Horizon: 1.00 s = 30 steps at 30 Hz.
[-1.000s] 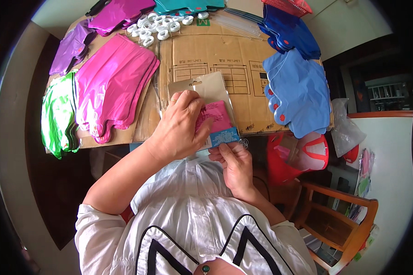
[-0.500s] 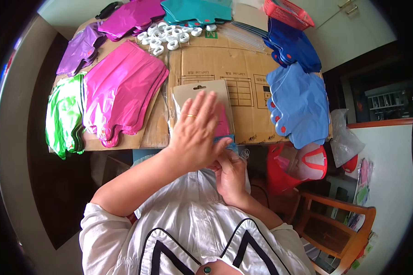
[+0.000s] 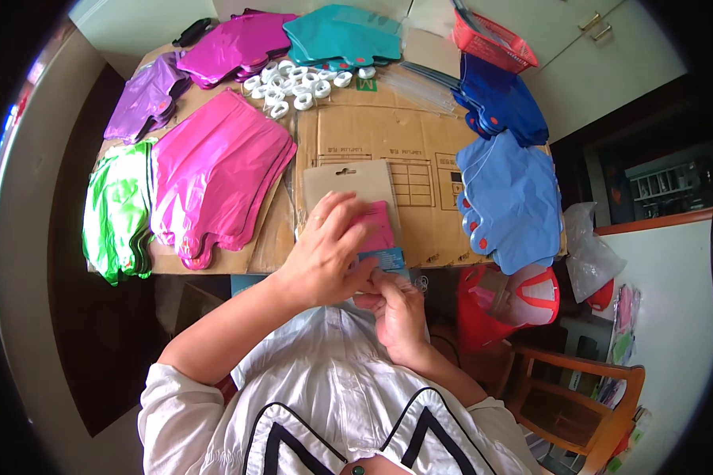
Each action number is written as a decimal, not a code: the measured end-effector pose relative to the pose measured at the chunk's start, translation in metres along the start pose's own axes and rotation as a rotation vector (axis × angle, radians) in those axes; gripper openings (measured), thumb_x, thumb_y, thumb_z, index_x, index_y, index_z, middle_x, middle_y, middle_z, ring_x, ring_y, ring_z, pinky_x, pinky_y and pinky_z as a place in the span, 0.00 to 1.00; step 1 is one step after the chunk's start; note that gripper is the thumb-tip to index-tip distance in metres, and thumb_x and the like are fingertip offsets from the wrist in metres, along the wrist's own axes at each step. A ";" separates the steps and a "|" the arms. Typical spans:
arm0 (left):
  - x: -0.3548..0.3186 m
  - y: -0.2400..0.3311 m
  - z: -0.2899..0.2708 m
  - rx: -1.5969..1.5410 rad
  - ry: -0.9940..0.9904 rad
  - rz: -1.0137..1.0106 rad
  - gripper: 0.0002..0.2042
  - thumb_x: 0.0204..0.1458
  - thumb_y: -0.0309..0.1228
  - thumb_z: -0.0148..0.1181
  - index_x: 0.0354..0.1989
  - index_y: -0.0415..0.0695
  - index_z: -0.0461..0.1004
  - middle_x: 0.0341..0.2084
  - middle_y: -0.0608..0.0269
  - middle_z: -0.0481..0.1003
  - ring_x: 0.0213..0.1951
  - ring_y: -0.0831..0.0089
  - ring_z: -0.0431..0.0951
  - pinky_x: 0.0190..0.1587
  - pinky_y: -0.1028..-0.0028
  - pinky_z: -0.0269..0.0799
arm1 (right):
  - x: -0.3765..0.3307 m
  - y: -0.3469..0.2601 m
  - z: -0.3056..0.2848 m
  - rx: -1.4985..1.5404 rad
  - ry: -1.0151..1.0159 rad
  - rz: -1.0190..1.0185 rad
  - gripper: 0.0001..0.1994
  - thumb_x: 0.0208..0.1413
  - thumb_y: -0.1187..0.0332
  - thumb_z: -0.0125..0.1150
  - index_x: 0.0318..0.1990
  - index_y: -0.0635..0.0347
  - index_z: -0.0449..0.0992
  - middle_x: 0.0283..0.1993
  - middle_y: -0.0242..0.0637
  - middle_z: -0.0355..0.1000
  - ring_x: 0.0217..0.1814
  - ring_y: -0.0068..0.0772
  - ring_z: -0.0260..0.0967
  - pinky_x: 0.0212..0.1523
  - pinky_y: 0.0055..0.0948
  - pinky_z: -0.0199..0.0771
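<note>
A flat clear plastic bag (image 3: 322,179) with a grey-beige card and a hang hole lies at the table's near edge. Inside it show a pink folded piece (image 3: 382,226) and a blue one (image 3: 386,258) below. My left hand (image 3: 321,253) is over the bag's left part, fingers bent and blurred, its thumb close to the right thumb. My right hand (image 3: 398,313) is closed at the bag's lower end, thumb pressed on the fingers; the pinched edge is mostly hidden.
Foil-like flat pieces lie around the cardboard-covered table (image 3: 345,127): green (image 3: 119,210), pink (image 3: 222,178), purple (image 3: 144,95), magenta (image 3: 234,43), teal (image 3: 342,36), blue (image 3: 509,198). White ribbon rolls (image 3: 293,83) cluster at the back. A red basket (image 3: 491,43), red bucket (image 3: 479,309) and wooden chair (image 3: 582,404) stand right.
My left hand, flat and stretched out over the bag before, has drawn back and bent its fingers. My right hand stays at the bag's lower end. The whole view has shifted slightly.
</note>
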State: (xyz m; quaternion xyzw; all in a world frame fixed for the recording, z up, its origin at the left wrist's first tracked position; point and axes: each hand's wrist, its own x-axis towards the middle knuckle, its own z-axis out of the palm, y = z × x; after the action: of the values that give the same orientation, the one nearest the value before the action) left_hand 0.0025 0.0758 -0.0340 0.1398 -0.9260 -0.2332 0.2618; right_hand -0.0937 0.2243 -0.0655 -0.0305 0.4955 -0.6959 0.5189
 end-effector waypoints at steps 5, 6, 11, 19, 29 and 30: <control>-0.002 -0.006 0.002 0.037 0.046 0.094 0.20 0.41 0.34 0.71 0.42 0.41 0.74 0.44 0.52 0.70 0.52 0.52 0.70 0.59 0.51 0.63 | 0.015 -0.060 -0.027 -0.798 -0.400 0.281 0.09 0.62 0.66 0.59 0.37 0.63 0.79 0.34 0.39 0.78 0.34 0.32 0.79 0.33 0.29 0.79; -0.001 -0.006 -0.001 0.034 0.043 0.095 0.20 0.41 0.35 0.71 0.43 0.41 0.74 0.44 0.52 0.70 0.52 0.52 0.70 0.60 0.50 0.62 | 0.020 -0.091 -0.026 -1.232 -0.629 0.222 0.09 0.61 0.66 0.60 0.37 0.63 0.79 0.33 0.37 0.78 0.32 0.29 0.78 0.33 0.27 0.78; -0.007 0.001 -0.009 0.071 -0.002 0.043 0.22 0.42 0.39 0.71 0.43 0.42 0.74 0.46 0.53 0.72 0.55 0.52 0.70 0.64 0.47 0.58 | 0.097 -0.188 0.017 -1.330 -0.160 -0.600 0.06 0.57 0.72 0.62 0.30 0.64 0.76 0.23 0.29 0.73 0.27 0.17 0.68 0.30 0.23 0.71; -0.015 0.001 0.005 0.166 0.076 0.194 0.18 0.44 0.33 0.70 0.40 0.36 0.75 0.48 0.48 0.73 0.55 0.51 0.74 0.63 0.47 0.62 | 0.230 -0.178 0.023 -1.768 0.016 -1.147 0.05 0.53 0.70 0.63 0.32 0.59 0.74 0.35 0.44 0.73 0.38 0.50 0.73 0.40 0.45 0.73; -0.026 -0.002 0.010 0.215 0.115 0.392 0.12 0.42 0.23 0.65 0.37 0.33 0.76 0.42 0.49 0.76 0.50 0.52 0.78 0.58 0.53 0.72 | -0.021 -0.138 -0.048 -1.384 -0.294 -0.733 0.06 0.52 0.77 0.64 0.36 0.61 0.74 0.30 0.41 0.74 0.31 0.42 0.74 0.32 0.34 0.73; -0.025 -0.003 0.013 0.217 0.128 0.392 0.12 0.42 0.22 0.65 0.37 0.33 0.76 0.42 0.49 0.76 0.50 0.52 0.78 0.58 0.52 0.71 | -0.032 -0.125 -0.058 -1.380 -0.277 -0.761 0.07 0.51 0.78 0.66 0.36 0.61 0.74 0.30 0.41 0.74 0.31 0.41 0.74 0.32 0.33 0.73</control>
State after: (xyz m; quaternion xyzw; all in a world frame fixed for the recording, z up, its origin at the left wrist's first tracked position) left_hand 0.0166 0.0875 -0.0554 -0.0010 -0.9367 -0.0675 0.3435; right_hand -0.1978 0.2830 0.0102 -0.5979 0.7008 -0.3515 0.1666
